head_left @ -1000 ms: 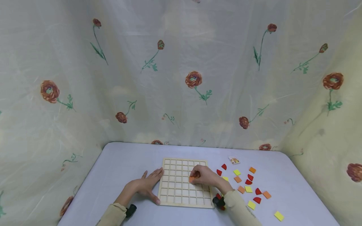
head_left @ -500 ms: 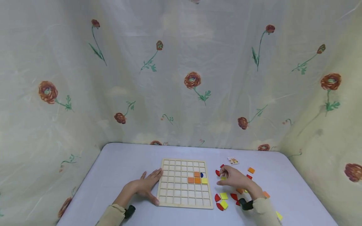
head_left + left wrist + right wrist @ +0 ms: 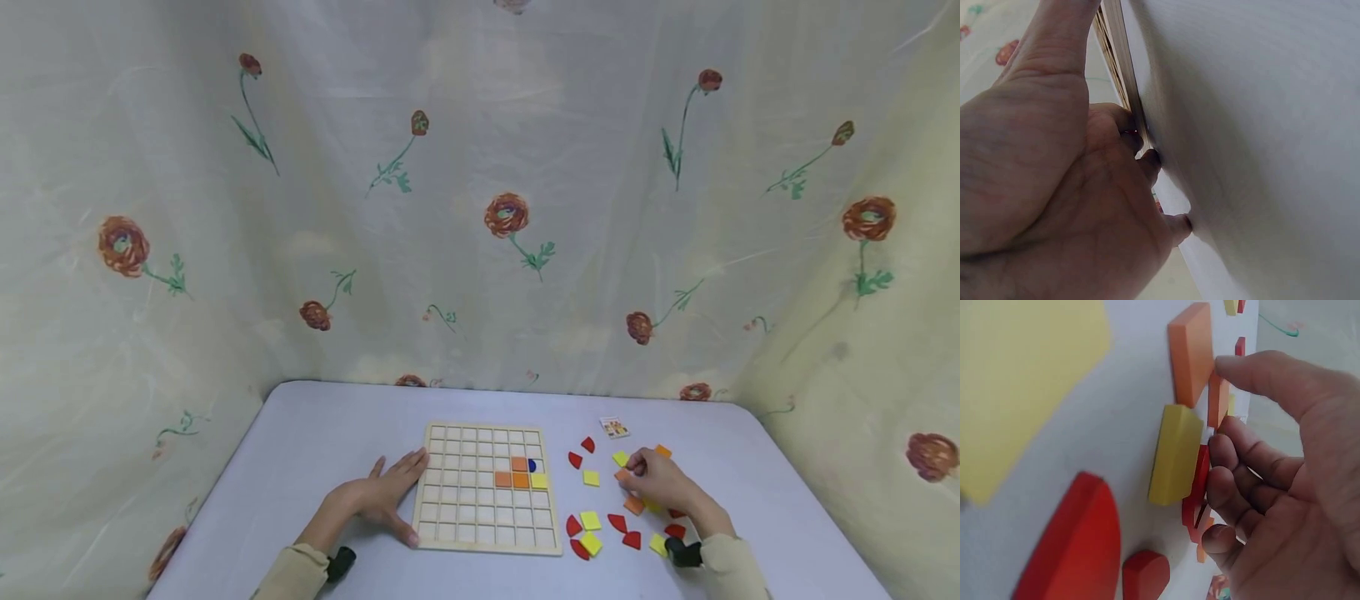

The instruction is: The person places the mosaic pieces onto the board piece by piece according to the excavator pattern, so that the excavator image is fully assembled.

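Observation:
My left hand (image 3: pixel 382 497) lies spread at the left edge of a wooden grid board (image 3: pixel 490 549), its fingertips and thumb touching the rim. In the left wrist view, the fingers (image 3: pixel 1175 228) reach down to the white tabletop along the board's side. Orange tiles (image 3: pixel 521 480), a yellow tile (image 3: pixel 538 481) and a dark blue rounded piece (image 3: pixel 532 466) sit in cells on the right of the grid. Right of the board, my right hand (image 3: pixel 663 483) pinches a square orange tile (image 3: pixel 1218 400) between thumb and fingertips, low at the table. Its palm covers some nearby pieces.
Loose yellow squares (image 3: pixel 591 478), red quarter-round pieces (image 3: pixel 617 522) and more orange squares (image 3: pixel 633 505) are scattered on the white table (image 3: pixel 337 425) around the right hand. A small printed card (image 3: pixel 614 427) lies behind them. A flowered curtain (image 3: pixel 450 208) encloses the table.
My right hand has left an orange tile in the board and moved right to the loose pieces, where it now pinches another orange tile. The left hand has stayed at the board's edge.

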`<state>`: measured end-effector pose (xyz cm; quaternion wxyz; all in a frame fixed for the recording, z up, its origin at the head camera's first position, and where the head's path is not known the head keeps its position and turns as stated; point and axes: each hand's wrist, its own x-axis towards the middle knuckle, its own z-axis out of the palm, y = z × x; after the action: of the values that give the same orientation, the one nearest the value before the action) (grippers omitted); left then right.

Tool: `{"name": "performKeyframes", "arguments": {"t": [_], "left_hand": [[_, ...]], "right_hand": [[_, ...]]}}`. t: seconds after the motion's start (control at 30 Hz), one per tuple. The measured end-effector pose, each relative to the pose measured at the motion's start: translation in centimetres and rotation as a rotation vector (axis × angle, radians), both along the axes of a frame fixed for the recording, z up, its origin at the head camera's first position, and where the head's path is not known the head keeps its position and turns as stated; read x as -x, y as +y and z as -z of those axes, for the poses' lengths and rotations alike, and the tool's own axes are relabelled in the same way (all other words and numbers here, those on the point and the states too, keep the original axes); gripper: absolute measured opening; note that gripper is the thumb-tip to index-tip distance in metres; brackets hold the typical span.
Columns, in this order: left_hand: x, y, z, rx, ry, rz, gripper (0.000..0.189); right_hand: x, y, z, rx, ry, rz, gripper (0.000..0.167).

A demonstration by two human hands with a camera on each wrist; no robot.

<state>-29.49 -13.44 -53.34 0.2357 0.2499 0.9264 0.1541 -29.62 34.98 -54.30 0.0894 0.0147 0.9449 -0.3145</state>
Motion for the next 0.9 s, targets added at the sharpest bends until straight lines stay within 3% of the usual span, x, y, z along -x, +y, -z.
{"name": "performKeyframes", "arguments": {"t": [0.27, 0.43, 0.67, 0.9], "left_hand": [[-0.1, 0.0, -0.1, 0.005, 0.006, 0.003, 0.131], [-0.1, 0.0, -0.1, 0.002, 0.005, 0.006, 0.13], [-0.2, 0.0, -0.1, 0.001, 0.001, 0.004, 0.131], [-0.1, 0.0, 0.0, 0.009, 0.009, 0.004, 0.131]], "right_hand": [[0.1, -0.4, -0.2, -0.006, -0.013, 0.01, 0.031], [0.2, -2.2, -0.4, 0.018, 0.007, -0.002, 0.031], [0.4, -8.0, -1.1, 0.062, 0.113, -0.142, 0.024], [0.8, -14.1, -1.7, 0.133, 0.142, -0.328, 0.019]]}}
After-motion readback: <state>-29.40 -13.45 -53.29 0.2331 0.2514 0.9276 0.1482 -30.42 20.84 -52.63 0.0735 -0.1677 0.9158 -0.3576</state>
